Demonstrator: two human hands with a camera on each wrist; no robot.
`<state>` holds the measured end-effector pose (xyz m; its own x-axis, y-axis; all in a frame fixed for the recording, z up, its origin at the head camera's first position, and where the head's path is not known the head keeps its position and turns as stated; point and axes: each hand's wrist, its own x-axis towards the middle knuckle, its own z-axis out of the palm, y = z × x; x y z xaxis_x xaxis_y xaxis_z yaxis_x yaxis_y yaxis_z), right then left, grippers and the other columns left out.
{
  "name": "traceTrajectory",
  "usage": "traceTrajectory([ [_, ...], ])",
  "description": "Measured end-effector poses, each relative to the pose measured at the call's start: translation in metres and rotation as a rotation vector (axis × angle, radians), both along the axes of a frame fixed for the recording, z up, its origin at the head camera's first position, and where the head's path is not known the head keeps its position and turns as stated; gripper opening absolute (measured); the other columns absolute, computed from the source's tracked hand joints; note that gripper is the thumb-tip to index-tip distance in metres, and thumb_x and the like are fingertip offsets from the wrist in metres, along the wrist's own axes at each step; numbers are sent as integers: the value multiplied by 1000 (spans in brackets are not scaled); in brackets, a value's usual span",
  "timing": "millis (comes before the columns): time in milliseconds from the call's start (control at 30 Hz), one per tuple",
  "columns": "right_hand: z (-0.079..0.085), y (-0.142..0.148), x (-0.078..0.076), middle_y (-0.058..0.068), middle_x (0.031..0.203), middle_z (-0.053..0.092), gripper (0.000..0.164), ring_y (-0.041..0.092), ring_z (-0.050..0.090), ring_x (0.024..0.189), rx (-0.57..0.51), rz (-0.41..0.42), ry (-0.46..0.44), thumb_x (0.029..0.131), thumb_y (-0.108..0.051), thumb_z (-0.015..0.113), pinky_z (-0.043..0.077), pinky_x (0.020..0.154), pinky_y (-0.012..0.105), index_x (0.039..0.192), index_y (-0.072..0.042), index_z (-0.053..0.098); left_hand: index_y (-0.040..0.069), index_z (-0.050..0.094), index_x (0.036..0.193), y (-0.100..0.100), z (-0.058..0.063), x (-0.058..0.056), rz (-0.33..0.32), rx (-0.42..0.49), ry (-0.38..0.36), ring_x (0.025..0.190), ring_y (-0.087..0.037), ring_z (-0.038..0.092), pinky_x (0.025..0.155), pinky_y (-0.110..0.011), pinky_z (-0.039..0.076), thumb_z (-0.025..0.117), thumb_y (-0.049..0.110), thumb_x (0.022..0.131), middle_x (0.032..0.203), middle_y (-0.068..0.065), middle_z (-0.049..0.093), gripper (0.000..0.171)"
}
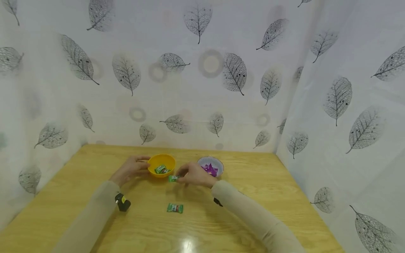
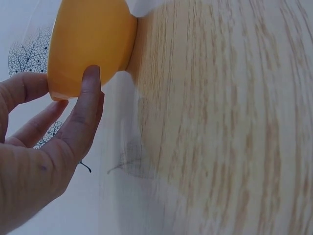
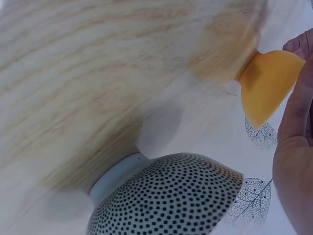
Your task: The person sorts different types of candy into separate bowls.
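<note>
My left hand [image 1: 134, 168] is at the left side of a yellow bowl [image 1: 169, 160], its fairly straight fingers touching the bowl's outer wall, as the left wrist view also shows. Inside that bowl lie several green-wrapped candies [image 1: 160, 169]. Just in front of its right side, my right hand [image 1: 196, 174] pinches a green-wrapped candy [image 1: 173, 178] by one end. Another green-wrapped candy [image 1: 175, 208] lies flat on the table, nearer to me. In the right wrist view, the fingers of the right hand [image 3: 298, 147] appear at the edge and the candy is hidden.
To the right of the right hand stands a pale bowl [image 1: 218, 163] with a dark-dotted outside, holding purple-wrapped candies [image 1: 210, 169]. A wooden table [image 1: 246, 211] carries everything. Leaf-printed sheets [image 1: 196, 98] hang at the back and sides.
</note>
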<state>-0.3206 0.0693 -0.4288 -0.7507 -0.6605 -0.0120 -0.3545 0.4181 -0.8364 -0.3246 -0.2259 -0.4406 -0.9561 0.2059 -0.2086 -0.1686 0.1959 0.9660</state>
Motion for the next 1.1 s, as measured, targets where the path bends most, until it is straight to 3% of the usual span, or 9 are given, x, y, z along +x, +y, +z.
traceTrajectory([
  [167,5,-3,-3,1,93,73,13,32,69,86,-40,2,-17,86,-12,74,61,70,44,99,-9,73,-5,34,148,0,-1,0,13,-14,16,112,-26,63,93,-37,56,53,8,99,149,-31,35,54],
  [567,14,-20,-22,4,94,73,18,16,69,71,-9,-38,94,89,-16,72,61,75,45,104,-8,73,-8,32,147,0,-1,2,5,-14,32,112,-29,64,93,-36,56,53,7,99,148,-32,36,55],
  [667,14,-26,-24,2,95,73,18,15,69,72,-8,-64,80,89,-18,72,61,75,43,105,-9,73,-7,33,147,0,-2,0,10,-10,28,115,-32,62,93,-37,56,53,8,99,148,-32,36,54],
  [900,12,-37,-27,3,96,73,20,26,71,79,1,-110,79,90,-18,72,60,77,43,108,-9,72,-7,31,148,1,-3,-4,7,23,5,116,-32,62,94,-38,56,53,7,99,147,-33,36,55],
  [1100,3,-43,-34,8,106,73,34,19,71,75,31,-125,147,89,-23,73,60,70,31,118,-5,70,-9,30,147,2,-2,-2,0,60,2,111,-28,64,94,-38,55,53,5,99,146,-34,36,55],
])
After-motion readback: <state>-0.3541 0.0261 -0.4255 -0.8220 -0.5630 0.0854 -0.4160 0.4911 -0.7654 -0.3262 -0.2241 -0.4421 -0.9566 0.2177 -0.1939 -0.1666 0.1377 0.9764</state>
